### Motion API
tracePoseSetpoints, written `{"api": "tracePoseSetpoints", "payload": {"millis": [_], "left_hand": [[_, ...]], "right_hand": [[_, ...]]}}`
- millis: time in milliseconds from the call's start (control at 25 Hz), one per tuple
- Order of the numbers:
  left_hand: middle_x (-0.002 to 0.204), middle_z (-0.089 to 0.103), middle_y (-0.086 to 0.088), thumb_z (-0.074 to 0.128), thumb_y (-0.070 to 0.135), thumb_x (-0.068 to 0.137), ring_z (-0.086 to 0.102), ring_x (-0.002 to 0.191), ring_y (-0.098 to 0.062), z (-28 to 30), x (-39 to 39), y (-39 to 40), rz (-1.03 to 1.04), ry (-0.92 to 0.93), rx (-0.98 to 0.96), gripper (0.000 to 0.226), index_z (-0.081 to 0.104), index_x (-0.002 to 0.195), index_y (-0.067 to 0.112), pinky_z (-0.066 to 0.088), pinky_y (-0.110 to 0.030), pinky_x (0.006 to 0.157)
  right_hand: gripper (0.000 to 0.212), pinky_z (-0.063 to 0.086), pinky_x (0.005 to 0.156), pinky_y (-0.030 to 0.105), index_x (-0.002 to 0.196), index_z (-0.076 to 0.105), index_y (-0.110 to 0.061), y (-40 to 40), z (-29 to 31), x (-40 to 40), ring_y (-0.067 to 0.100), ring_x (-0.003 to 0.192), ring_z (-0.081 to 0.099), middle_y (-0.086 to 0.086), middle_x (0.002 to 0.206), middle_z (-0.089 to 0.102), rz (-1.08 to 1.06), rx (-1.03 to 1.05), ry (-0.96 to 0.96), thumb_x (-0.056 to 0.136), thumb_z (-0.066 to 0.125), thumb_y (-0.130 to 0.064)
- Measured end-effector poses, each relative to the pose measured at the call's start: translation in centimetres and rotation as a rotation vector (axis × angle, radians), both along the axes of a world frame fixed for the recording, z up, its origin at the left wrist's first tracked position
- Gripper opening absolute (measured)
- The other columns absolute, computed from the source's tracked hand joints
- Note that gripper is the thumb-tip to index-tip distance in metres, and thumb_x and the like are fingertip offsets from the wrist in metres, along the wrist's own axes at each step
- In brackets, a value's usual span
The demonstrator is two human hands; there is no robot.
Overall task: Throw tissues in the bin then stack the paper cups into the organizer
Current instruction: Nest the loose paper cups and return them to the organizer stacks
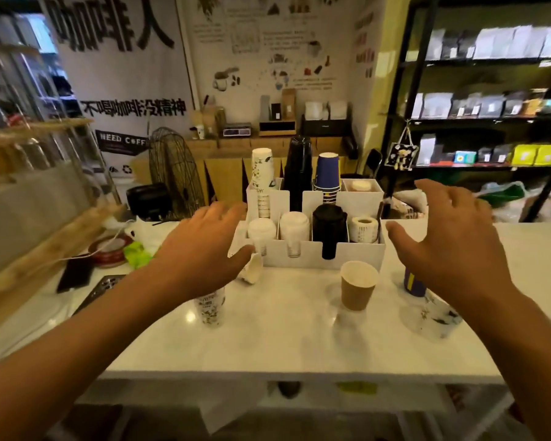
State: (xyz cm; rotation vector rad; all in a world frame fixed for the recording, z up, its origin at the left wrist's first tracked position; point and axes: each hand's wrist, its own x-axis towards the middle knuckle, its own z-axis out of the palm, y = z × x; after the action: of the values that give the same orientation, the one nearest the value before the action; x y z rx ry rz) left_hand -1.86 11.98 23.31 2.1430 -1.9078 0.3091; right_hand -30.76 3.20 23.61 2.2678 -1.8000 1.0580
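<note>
1. Looked like the cup-stacking step: I couldn't spot any tissues for sure on the worktop [283,338], and both hands hovered empty with fingers spread wide, left hand [201,249] and right hand [442,249] either side of the white organizer [357,254].
2. Loose cups sat near: a brown cup [358,286] in the middle, a patterned cup [210,308] at left, a blue cup [412,283] at right.
3. Next move, I'd guess, called for closing on one cup and matching it to its stack.
4. Readable writing: the banner [121,140] said "NEED COFF…"; the rest was Chinese text.
</note>
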Motion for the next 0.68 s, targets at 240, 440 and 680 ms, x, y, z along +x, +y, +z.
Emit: {"api": "tracePoseSetpoints", "payload": {"millis": [240,440,680], "left_hand": [[0.157,0.037,-0.002,0.053,0.051,0.094,0.037,0.141,-0.023,-4.4,8.8,3.3,0.107,0.316,-0.06,0.073,0.025,0.155,0.023,0.038,-0.04,0.11],[0.155,0.039,-0.002,0.056,0.049,0.094,0.038,0.14,-0.021,-6.2,14.3,3.1,0.124,0.427,-0.103,0.069,0.03,0.153,0.023,0.035,-0.036,0.11],[0.148,0.048,0.006,0.061,0.045,0.092,0.048,0.121,-0.01,-8.4,18.3,-0.1,0.092,0.695,-0.121,0.062,0.038,0.148,0.031,0.038,-0.026,0.096]], "right_hand": [[0.072,0.039,0.104,0.057,0.148,0.035,-0.025,0.3,-1.1,9.0,0.04,0.139,0.032,0.015,0.151,0.041,0.049,0.043,0.023,0.087,0.065,-0.048],[0.075,0.037,0.108,0.056,0.15,0.034,-0.024,0.4,-2.6,15.2,0.038,0.142,0.03,0.012,0.155,0.038,0.073,0.121,0.011,0.087,0.066,-0.049],[0.074,0.039,0.107,0.054,0.149,0.036,-0.024,-1.9,-5.7,18.2,0.034,0.141,0.033,0.009,0.155,0.04,0.09,0.159,-0.027,0.086,0.067,-0.049]]}}
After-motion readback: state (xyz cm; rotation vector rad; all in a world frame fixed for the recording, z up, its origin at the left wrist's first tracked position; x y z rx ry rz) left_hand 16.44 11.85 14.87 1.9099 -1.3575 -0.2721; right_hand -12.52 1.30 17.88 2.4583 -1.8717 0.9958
